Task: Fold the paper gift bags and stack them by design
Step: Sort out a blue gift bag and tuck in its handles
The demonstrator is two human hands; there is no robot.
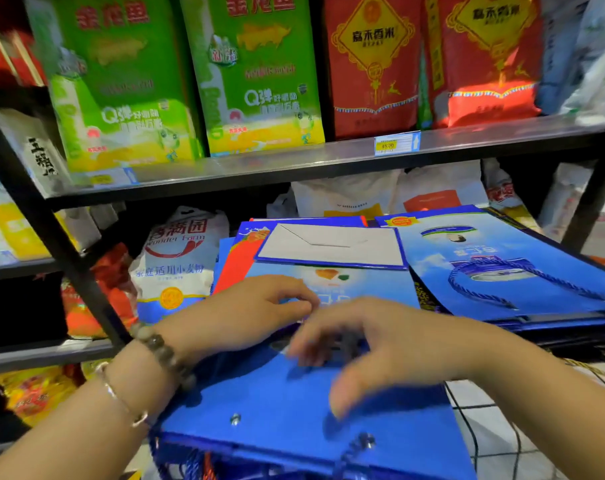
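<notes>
Two hands on a flattened, glossy blue gift bag (277, 403).

Its smooth paper lies flat under both grips, with a round metal eyelet (235, 419) near its close edge. The left hand (252, 313), a beaded bracelet (162, 351) on its wrist, has bent fingers with the tips down on the paper; I cannot tell whether that grip pinches anything. The right hand (374, 344), blurred, has a wide, loose grip and holds nothing. Beyond both grips a pale grey base flap (332, 245) lies folded flat and creased. Just right of the right grip sits a stack of blue bags (536, 244) topped by a twisted cord handle (502, 275). Left of the left grip a black shelf post (62, 251) stands close.
</notes>
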